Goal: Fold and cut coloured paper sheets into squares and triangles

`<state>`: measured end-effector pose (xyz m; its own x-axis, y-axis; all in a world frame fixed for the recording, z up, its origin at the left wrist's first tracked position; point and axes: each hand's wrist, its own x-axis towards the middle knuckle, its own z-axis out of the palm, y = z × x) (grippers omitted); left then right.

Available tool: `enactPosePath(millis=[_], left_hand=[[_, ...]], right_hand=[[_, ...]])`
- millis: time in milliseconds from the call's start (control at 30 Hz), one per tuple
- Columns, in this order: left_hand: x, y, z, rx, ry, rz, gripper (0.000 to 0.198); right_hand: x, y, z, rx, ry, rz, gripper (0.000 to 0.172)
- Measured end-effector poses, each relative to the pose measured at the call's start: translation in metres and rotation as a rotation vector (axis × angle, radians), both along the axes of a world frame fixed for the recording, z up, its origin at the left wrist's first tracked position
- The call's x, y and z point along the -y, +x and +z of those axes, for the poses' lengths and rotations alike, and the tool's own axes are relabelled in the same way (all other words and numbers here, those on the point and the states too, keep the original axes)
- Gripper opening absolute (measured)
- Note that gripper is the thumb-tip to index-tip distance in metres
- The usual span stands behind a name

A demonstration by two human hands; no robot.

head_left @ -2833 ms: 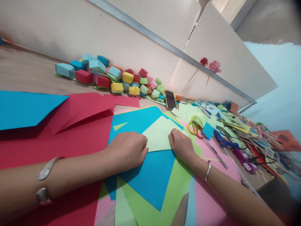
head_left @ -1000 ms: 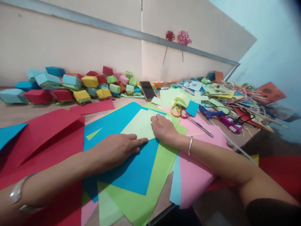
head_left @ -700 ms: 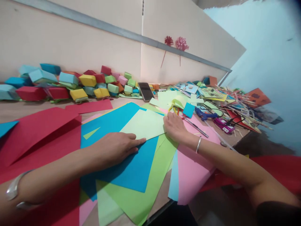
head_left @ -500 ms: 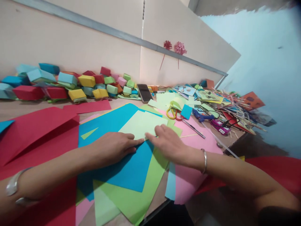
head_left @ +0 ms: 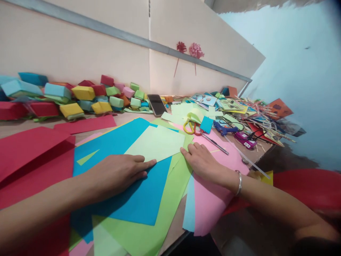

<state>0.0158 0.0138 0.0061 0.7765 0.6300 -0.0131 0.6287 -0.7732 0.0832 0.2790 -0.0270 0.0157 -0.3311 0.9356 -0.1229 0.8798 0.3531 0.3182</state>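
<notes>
L hand (head_left: 117, 174) flat, fingers released, pinning pale green sheet (head_left: 157, 142) at its near edge. R hand (head_left: 204, 161) likewise unclenched, seemingly touching the sheet's corner. Step: flattening the sheet. Next calls for edges held aligned.

Centre: only flat paper, the pale green sheet (head_left: 157, 142) on the blue sheet (head_left: 119, 145), between left hand (head_left: 117, 174) and right hand (head_left: 204, 161); clear passage above.
Left: red sheets (head_left: 32, 149) lie low.
Upper left: paper boxes (head_left: 80, 96) line the wall panel (head_left: 80, 53).
Upper centre: phone (head_left: 156, 104) lies flat.
Right: scissors (head_left: 190, 127), glue gun (head_left: 226, 129) and craft scraps (head_left: 253, 113) crowd just beyond the right hand.
</notes>
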Motion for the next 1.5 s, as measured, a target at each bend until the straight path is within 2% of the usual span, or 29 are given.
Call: enactPosePath(millis=[100,233,400,500,667,833,933,1000,1100,1133,1200,1300,1500], left_hand=[[-0.002,0.0,0.0,-0.001,-0.007,-0.004,0.045],[-0.002,0.002,0.005,-0.047,-0.027,-0.022,0.045],[0.012,0.011,0.01,-0.149,0.058,-0.015,0.045],[0.026,0.02,0.009,-0.26,0.08,0.067,0.043],[0.049,0.027,0.012,-0.39,0.046,0.269,0.037],[0.068,0.02,0.016,-0.52,0.113,0.343,0.035],[0.073,0.018,0.019,-0.497,0.191,0.375,0.043],[0.069,0.02,0.018,-0.421,0.309,0.325,0.042],[0.054,0.022,0.01,-0.245,0.491,0.183,0.028],[0.048,0.022,0.006,-0.194,0.521,0.154,0.032],[0.036,0.021,-0.002,-0.154,0.511,0.151,0.038],[0.027,0.019,-0.009,-0.193,0.41,0.199,0.029],[0.022,0.022,-0.004,-0.22,0.316,0.216,0.025]], right_hand=[[-0.002,0.008,0.004,0.003,0.02,0.015,0.039],[-0.008,-0.009,0.013,0.0,0.049,0.048,0.03],[-0.016,-0.037,0.003,-0.075,-0.004,0.362,0.024],[-0.02,-0.04,-0.004,-0.082,-0.043,0.364,0.021],[-0.02,-0.04,-0.005,-0.091,-0.018,0.348,0.021],[-0.021,-0.039,-0.01,-0.127,-0.016,0.357,0.023],[-0.024,-0.037,-0.015,-0.168,0.026,0.384,0.027],[-0.027,-0.035,-0.017,-0.181,0.078,0.424,0.027],[-0.03,-0.034,-0.02,-0.184,0.171,0.486,0.023],[-0.03,-0.034,-0.02,-0.185,0.204,0.506,0.022],[-0.031,-0.034,-0.022,-0.188,0.266,0.54,0.023],[-0.031,-0.034,-0.026,-0.191,0.348,0.588,0.023],[-0.035,-0.033,-0.032,-0.21,0.437,0.668,0.024]])
